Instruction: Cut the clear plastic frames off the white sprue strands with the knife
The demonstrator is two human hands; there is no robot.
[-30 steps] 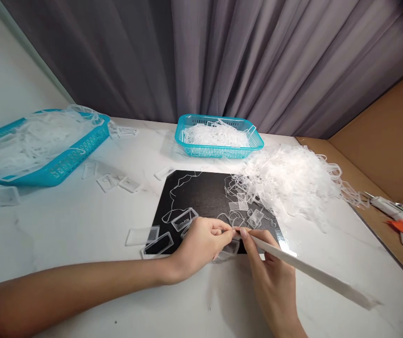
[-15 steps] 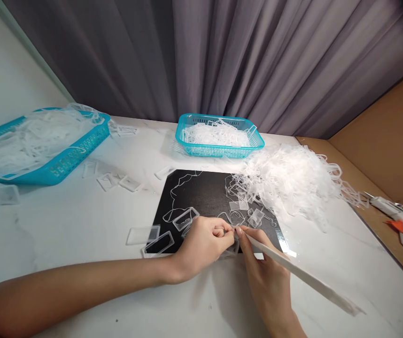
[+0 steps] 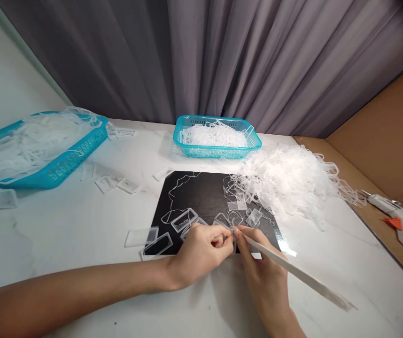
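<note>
My left hand [image 3: 201, 251] is closed in a pinch on a small clear plastic piece [image 3: 230, 234] at the near edge of a black mat [image 3: 205, 197]. My right hand [image 3: 261, 274] is closed around a long white stick-like tool [image 3: 293, 270], its tip touching the same piece beside my left fingertips. Several clear rectangular frames [image 3: 184, 219] and thin plastic trimmings lie on the mat just beyond my hands.
A heap of white plastic trimmings [image 3: 286, 180] spreads over the mat's right side. A teal basket [image 3: 216, 137] of trimmings stands behind the mat, a larger teal basket [image 3: 42, 152] at the left. A glue gun [image 3: 402, 225] lies at the right on brown board.
Both hands shifted slightly toward me and left while staying pinched together on the piece; the tool came along. The view moved a little.
</note>
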